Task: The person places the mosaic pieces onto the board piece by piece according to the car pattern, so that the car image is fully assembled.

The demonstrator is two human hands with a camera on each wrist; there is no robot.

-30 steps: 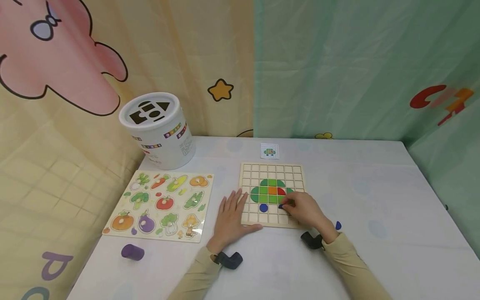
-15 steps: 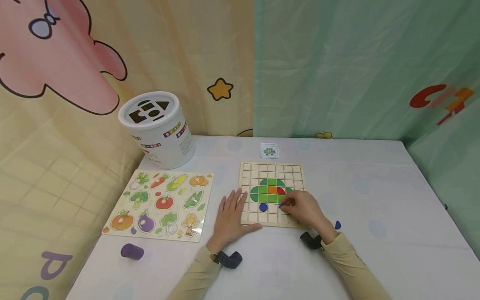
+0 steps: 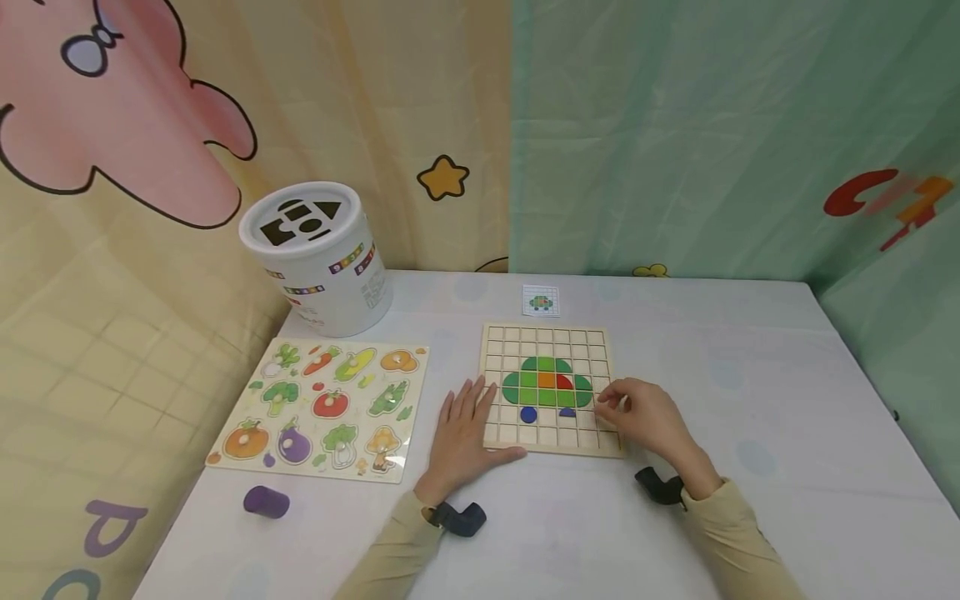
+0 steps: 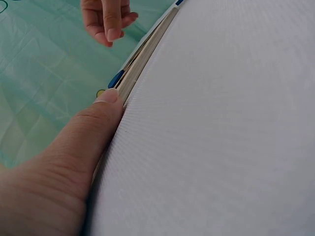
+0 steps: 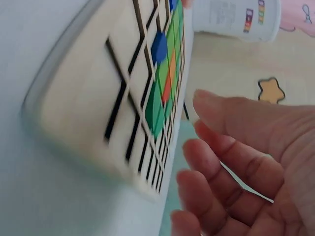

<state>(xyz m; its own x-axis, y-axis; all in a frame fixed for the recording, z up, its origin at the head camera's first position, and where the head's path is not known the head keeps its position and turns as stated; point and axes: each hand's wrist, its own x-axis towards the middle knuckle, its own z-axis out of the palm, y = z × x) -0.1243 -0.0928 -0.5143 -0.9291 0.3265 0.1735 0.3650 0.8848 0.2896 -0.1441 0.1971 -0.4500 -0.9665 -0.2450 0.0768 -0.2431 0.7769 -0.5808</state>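
A wooden grid board lies on the table, with green, orange and red pieces forming a rounded car-like shape. Below that shape sit a round blue piece and a blue half-circle piece. My left hand rests spread along the board's left edge, its thumb at the front edge; the left wrist view shows the thumb against the rim. Just above the board's right side hovers my right hand, fingers loosely bent. The right wrist view shows nothing between its thumb and fingers.
Behind the board lies a small pattern card with a similar green picture. To the left are a vegetable puzzle board, a white bucket with shaped holes in its lid, and a purple cylinder.
My right hand has let go of the blue half-circle on the board and moved right. The loose blue piece by its wrist is now hidden from view. The left hand stays put.
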